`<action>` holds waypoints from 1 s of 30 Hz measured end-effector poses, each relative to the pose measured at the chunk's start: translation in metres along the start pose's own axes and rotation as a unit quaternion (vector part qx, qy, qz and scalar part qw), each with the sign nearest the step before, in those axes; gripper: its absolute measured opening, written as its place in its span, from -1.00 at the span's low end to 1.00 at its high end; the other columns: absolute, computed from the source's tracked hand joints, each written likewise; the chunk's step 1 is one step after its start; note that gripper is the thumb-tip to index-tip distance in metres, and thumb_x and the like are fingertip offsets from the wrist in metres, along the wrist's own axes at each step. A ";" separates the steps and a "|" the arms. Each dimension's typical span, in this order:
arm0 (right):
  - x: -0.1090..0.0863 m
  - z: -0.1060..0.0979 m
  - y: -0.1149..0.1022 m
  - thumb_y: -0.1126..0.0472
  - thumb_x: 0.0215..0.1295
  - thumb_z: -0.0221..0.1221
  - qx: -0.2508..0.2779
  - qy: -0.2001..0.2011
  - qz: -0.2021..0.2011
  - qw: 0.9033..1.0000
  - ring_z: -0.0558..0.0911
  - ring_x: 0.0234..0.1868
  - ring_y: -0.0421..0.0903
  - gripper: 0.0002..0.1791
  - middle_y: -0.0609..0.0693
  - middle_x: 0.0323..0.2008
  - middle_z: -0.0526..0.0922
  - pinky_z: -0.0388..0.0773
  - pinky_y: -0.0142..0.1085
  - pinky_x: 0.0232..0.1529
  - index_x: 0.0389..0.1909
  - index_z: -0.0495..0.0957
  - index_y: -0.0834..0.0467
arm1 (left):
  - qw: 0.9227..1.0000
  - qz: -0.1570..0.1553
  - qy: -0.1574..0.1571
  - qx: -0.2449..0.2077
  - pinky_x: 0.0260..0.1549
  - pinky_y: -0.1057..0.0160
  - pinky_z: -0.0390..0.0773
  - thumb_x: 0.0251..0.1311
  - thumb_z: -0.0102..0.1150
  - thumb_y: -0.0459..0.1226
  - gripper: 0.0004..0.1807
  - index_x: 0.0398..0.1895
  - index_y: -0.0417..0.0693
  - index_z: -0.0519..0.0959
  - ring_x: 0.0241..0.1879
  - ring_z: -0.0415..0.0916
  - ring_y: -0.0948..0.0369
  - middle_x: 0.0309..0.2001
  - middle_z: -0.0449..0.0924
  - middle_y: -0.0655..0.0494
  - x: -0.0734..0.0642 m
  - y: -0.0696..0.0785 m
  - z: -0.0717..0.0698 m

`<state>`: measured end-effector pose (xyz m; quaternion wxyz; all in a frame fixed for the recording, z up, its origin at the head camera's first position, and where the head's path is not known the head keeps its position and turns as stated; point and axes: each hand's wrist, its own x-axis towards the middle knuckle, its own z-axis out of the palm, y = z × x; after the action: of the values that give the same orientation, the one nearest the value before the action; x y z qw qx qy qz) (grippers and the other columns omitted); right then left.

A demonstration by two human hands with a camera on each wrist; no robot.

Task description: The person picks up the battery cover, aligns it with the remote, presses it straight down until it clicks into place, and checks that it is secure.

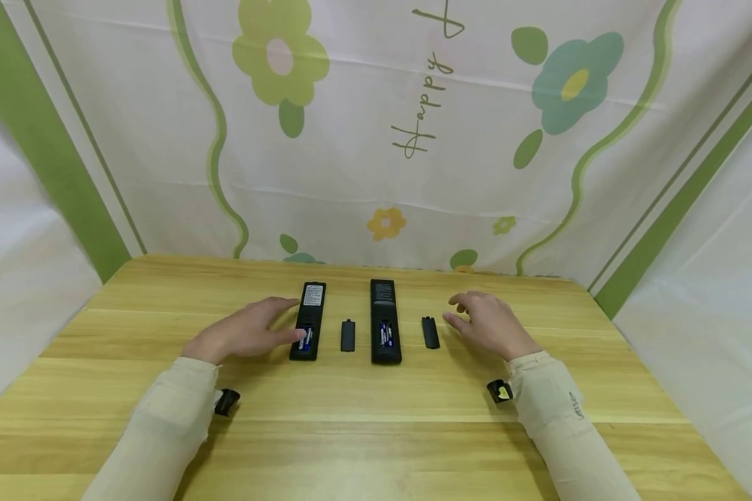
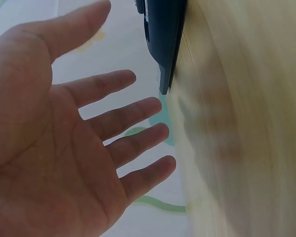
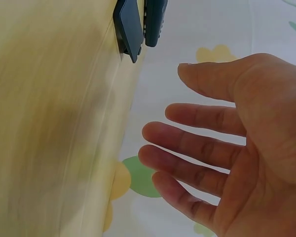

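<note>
Two black remote controls lie face down on the wooden table, battery bays uncovered and holding blue-and-silver batteries. My left hand [image 1: 257, 328] hovers beside the left remote [image 1: 310, 316], its thumb overlapping the batteries [image 1: 306, 339] in the head view. In the left wrist view the fingers are spread and relaxed, with nothing held. The right remote [image 1: 385, 320] lies near the middle, with its own batteries [image 1: 386, 335] showing. One small battery cover [image 1: 347, 335] lies between the remotes. Another battery cover [image 1: 430, 332] lies just left of my right hand [image 1: 490, 323], whose fingers are loosely extended and hold nothing.
The light wooden table [image 1: 376, 431] ends at the back against a hanging white cloth [image 1: 338, 160] printed with flowers and green vines. More white cloth hangs at both sides. A small black wrist camera [image 1: 227, 402] sits at the left sleeve, another wrist camera [image 1: 498, 391] at the right.
</note>
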<state>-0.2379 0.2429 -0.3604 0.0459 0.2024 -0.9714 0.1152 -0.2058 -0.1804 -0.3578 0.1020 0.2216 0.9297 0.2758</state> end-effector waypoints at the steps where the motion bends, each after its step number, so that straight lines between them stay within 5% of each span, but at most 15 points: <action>1: 0.000 0.000 0.000 0.01 0.45 0.24 0.001 0.000 -0.001 1.000 0.68 -0.06 0.12 -0.56 0.14 -0.07 0.71 0.60 0.08 -0.03 0.15 0.62 0.25 | 1.000 -0.001 -0.003 -0.001 0.36 -0.31 0.17 0.43 0.16 0.07 -0.16 0.52 -0.32 0.20 0.45 0.12 -0.31 0.47 0.20 -0.37 0.000 0.000 0.000; 18: 0.001 -0.003 -0.004 0.02 0.44 0.25 0.016 -0.003 -0.007 1.000 0.68 -0.05 0.12 -0.55 0.18 -0.05 0.71 0.60 0.08 -0.01 0.15 0.61 0.26 | 0.999 -0.019 -0.049 -0.003 0.33 -0.37 0.18 0.18 0.40 0.14 0.01 0.56 -0.15 0.21 0.46 0.05 -0.35 0.51 0.06 -0.40 -0.001 0.007 0.004; 30: 0.001 -0.004 -0.006 0.04 0.44 0.26 0.020 -0.011 -0.015 1.000 0.67 -0.06 0.10 -0.57 0.15 -0.06 0.71 0.61 0.07 -0.02 0.14 0.62 0.26 | 0.998 -0.022 -0.059 -0.008 0.34 -0.35 0.17 0.20 0.43 0.03 -0.03 0.54 -0.22 0.21 0.46 0.05 -0.35 0.50 0.09 -0.41 0.000 0.003 0.005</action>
<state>-0.2360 0.2380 -0.3557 0.0328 0.2188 -0.9663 0.1314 -0.2028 -0.1757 -0.3605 0.1642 0.2166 0.9245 0.2671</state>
